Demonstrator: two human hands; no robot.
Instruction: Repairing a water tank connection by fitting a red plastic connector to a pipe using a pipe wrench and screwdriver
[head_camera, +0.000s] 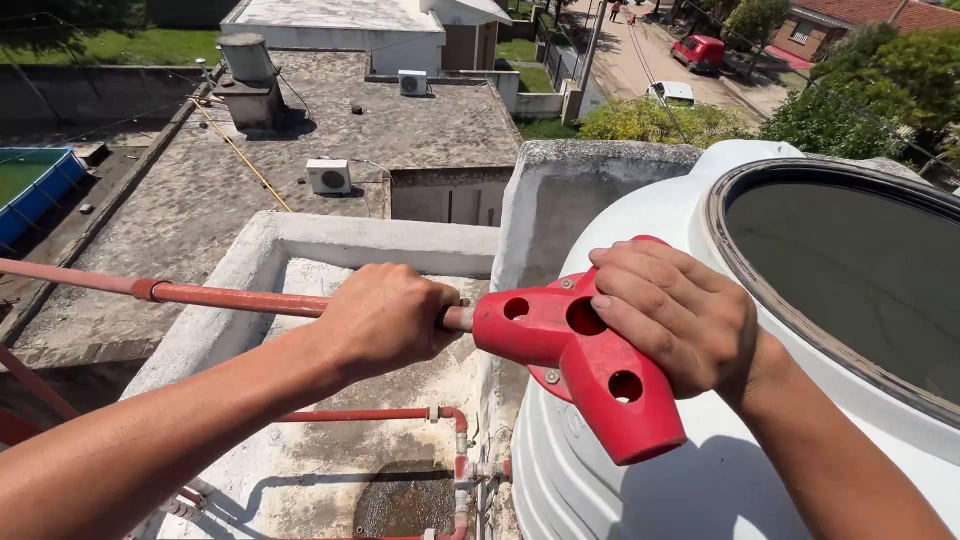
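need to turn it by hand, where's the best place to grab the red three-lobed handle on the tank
Grip the red handle by a lobe, from above on the tank side, as the right hand does. The lobes stick out and give leverage. The left hand steadies the pipe.

Head view: I am looking down from a rooftop, close over the white tank (640, 470).
Facing: I am facing outward over neighbouring roofs (300, 130).

Your hands gripped a red three-lobed fitting (575, 350) and a red pipe (200, 296). The tank (620, 480) beside you was plain white.
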